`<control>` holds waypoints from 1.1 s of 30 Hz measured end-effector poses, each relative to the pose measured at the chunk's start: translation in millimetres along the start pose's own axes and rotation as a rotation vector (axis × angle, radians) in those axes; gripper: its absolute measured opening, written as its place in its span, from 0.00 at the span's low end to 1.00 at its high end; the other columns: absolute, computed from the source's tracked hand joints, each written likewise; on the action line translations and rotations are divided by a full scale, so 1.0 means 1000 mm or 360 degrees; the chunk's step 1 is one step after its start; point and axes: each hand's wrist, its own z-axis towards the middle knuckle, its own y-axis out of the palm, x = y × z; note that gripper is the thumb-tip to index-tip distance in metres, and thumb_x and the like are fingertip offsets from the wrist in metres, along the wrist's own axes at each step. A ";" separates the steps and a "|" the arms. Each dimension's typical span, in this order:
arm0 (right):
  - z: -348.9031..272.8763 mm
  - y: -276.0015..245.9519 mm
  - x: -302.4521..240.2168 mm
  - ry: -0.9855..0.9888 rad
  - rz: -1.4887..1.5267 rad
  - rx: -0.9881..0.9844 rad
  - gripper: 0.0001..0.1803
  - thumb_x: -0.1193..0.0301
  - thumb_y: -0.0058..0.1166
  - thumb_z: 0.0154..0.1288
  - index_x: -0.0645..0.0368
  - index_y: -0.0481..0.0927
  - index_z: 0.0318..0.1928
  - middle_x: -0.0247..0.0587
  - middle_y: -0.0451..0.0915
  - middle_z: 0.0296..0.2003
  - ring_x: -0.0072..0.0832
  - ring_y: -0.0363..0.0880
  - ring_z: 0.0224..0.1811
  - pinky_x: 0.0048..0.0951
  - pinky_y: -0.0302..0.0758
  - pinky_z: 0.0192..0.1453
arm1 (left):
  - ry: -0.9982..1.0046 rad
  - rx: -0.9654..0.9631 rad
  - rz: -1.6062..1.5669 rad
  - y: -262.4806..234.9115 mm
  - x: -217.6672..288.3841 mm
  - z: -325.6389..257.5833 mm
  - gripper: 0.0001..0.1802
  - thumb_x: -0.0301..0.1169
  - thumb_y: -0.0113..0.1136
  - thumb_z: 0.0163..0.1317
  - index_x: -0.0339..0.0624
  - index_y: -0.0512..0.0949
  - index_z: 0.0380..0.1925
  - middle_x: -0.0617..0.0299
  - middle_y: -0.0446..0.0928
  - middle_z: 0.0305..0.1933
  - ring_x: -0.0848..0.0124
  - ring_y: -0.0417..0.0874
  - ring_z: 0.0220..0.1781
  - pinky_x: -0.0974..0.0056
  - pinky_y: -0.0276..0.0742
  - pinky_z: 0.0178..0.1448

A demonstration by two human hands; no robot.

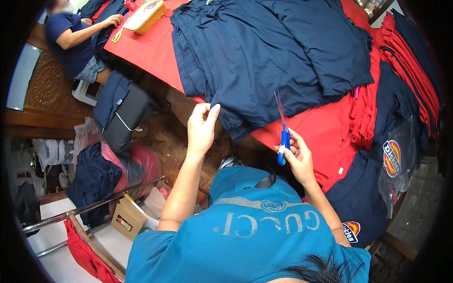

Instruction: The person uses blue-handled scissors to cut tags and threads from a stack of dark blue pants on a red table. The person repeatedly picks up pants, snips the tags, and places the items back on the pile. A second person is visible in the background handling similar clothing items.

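Note:
A large navy garment [255, 56] lies spread over the red-covered table in front of me, its near edge hanging past the table's edge. My left hand [202, 129] is closed in a pinch at that near edge, thumb and fingertips on the navy cloth. Whether a thread is also between them is too small to see. In my right hand [298, 155] is a pair of scissors [284, 141] with blue and white handles. The blades point up and away, just over the garment's near right part, and look nearly closed.
Red cloth [141, 52] covers the table. A yellow container [146, 19] and yellow-handled scissors [117, 35] lie at far left, beside a seated person [71, 35]. Folded red garments [365, 108] and navy ones [356, 198] are piled right. A metal rail [94, 207] stands low left.

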 end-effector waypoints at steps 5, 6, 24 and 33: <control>-0.004 0.016 -0.025 -0.0073 -0.0091 -0.0126 0.32 0.80 0.52 0.66 0.66 0.59 0.69 0.45 0.73 0.48 0.34 0.81 0.51 0.30 0.76 0.57 | -0.0627 -0.0447 -0.1174 0.007 0.025 -0.010 0.06 0.34 0.49 0.73 0.43 0.70 0.41 0.60 0.79 0.46 0.71 0.83 0.45 0.61 0.83 0.46; -0.002 0.017 -0.030 -0.0079 -0.0066 -0.0178 0.32 0.82 0.53 0.65 0.65 0.59 0.69 0.48 0.74 0.56 0.30 0.78 0.55 0.29 0.75 0.59 | -0.0603 -0.0580 -0.1336 0.005 0.026 -0.008 0.07 0.32 0.52 0.71 0.42 0.72 0.44 0.58 0.79 0.50 0.70 0.82 0.50 0.60 0.83 0.49; 0.020 0.060 -0.077 -0.0022 0.0227 -0.0085 0.34 0.86 0.57 0.58 0.62 0.62 0.65 0.38 0.70 0.52 0.21 0.72 0.51 0.25 0.76 0.56 | -0.0744 -0.0747 -0.1768 0.047 0.000 0.144 0.13 0.27 0.52 0.66 0.32 0.75 0.49 0.50 0.79 0.51 0.56 0.80 0.54 0.49 0.75 0.63; 0.008 0.015 -0.084 0.0394 0.0041 -0.0322 0.34 0.84 0.62 0.53 0.62 0.67 0.62 0.34 0.71 0.52 0.23 0.73 0.52 0.26 0.75 0.57 | 0.0207 0.0292 -0.1449 -0.039 -0.032 0.342 0.32 0.18 0.52 0.57 0.33 0.61 0.65 0.50 0.65 0.66 0.61 0.74 0.62 0.55 0.71 0.66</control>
